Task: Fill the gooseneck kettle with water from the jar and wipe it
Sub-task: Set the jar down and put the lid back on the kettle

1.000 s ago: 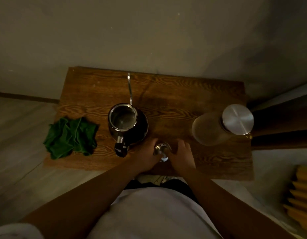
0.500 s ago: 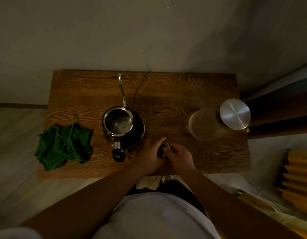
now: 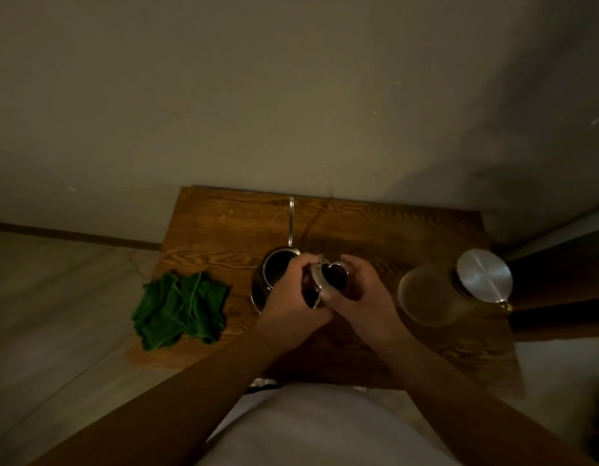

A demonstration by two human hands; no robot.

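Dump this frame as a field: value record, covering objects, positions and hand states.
surface: wooden table, against the wall
kettle: gooseneck kettle, lid off, centre, spout toward the wall
lid: kettle lid, raised beside the kettle mouth, held by both hands
left hand: left hand, gripping the lid
right hand: right hand, gripping the lid
jar: glass jar, right side, metal cap on
cloth: green cloth, crumpled, left edge of table, untouched
water in kettle: cannot tell, too dark
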